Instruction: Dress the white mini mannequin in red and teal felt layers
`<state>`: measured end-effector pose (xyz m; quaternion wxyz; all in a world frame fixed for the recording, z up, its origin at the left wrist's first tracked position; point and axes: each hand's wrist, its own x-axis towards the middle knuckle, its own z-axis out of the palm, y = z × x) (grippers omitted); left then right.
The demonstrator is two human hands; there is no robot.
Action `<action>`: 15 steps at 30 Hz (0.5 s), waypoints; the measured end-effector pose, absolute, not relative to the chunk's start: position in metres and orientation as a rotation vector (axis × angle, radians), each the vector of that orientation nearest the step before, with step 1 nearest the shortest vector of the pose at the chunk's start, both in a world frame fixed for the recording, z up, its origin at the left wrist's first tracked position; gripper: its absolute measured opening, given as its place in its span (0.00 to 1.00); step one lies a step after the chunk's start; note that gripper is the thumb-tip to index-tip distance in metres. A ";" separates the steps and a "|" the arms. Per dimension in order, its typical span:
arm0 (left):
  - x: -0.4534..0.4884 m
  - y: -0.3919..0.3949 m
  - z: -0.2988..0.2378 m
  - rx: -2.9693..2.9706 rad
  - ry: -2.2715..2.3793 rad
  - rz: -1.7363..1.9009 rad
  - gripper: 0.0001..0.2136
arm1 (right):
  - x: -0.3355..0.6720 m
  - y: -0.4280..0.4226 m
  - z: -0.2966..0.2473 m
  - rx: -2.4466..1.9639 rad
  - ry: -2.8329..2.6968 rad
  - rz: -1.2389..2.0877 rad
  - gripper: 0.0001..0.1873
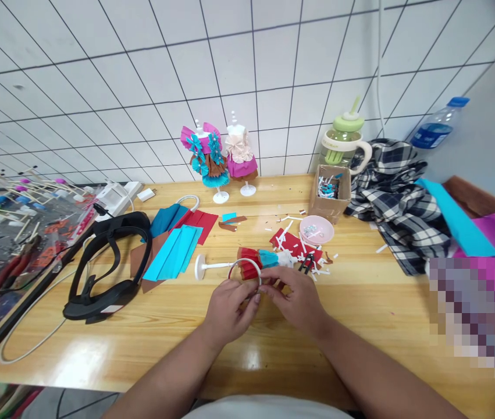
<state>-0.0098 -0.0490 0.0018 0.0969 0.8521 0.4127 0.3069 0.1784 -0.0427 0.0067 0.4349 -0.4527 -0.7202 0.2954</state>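
Note:
Low over the table's middle, my left hand (231,309) is closed around the lower side of a thin roll of white tape (245,261). My right hand (298,295) pinches at the right edge of the same roll; a loose end cannot be made out. Just beyond the roll a small dress-form stand (218,266) lies on its side, its round white base to the left. It wears a red and blue crepe-paper skirt (269,258). Black-handled scissors (306,263) lie right of it among white paper strips (312,271) on red paper (282,240).
Two dressed mini forms (212,152) stand by the wall. Folded paper sheets (174,254) and a black headset strap (107,267) lie left. A pink dish (316,230), a cardboard box (330,205), a green-lidded jug (344,139) and plaid cloth (404,203) are right.

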 end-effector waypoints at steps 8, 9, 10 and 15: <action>-0.008 -0.048 0.001 2.507 1.301 0.942 0.05 | 0.179 -0.041 0.012 -1.147 -1.856 0.753 0.03; -0.008 -0.048 0.002 2.509 1.322 0.965 0.04 | 0.179 -0.041 0.013 -1.134 -1.880 0.729 0.03; -0.008 -0.048 0.002 2.506 1.347 0.988 0.03 | 0.179 -0.042 0.013 -1.112 -1.905 0.708 0.03; -0.007 -0.050 0.008 2.396 1.361 1.138 0.04 | 0.170 -0.049 0.015 -0.993 -2.065 0.607 0.07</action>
